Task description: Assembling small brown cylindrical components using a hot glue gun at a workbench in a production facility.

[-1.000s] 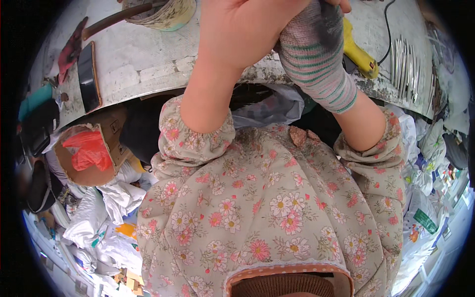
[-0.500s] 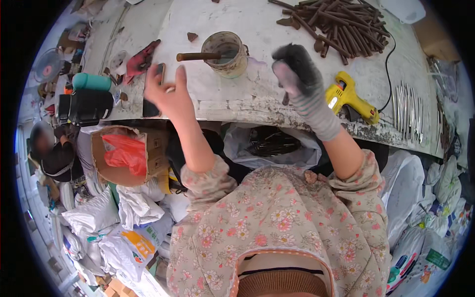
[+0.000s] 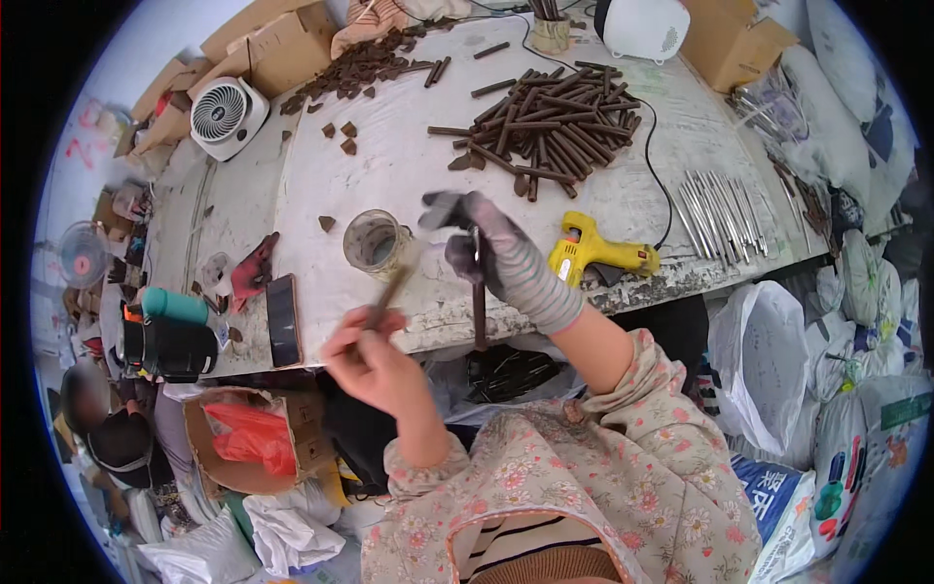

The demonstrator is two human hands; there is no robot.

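Observation:
My bare left hand (image 3: 375,355) is closed around a brown stick (image 3: 387,297) with a paler, blurred far end. That end sits just beside the rim of a stained, translucent pot (image 3: 362,216) holding greyish contents. Across from it, my right hand (image 3: 477,234), in a grey striped glove with dark fingers, grips a dark brown rod (image 3: 480,316) with a shiny metal part at its upper end. The rod hangs down past the glove, roughly upright, over the table's front edge. A yellow glue gun (image 3: 593,253) lies right of the gloved hand.
Behind lies a pile of brown rods (image 3: 555,122), with dark shards (image 3: 355,73) to its left. Metal rods (image 3: 720,219) lie at right. A phone (image 3: 284,321), red glove (image 3: 255,273) and white fan (image 3: 229,117) are at left. Another person (image 3: 117,428) sits at far left.
The brown stick that leaned in the pot is now in my left hand, whose spread fingers have closed. My view has tilted up, showing more of the table's far side.

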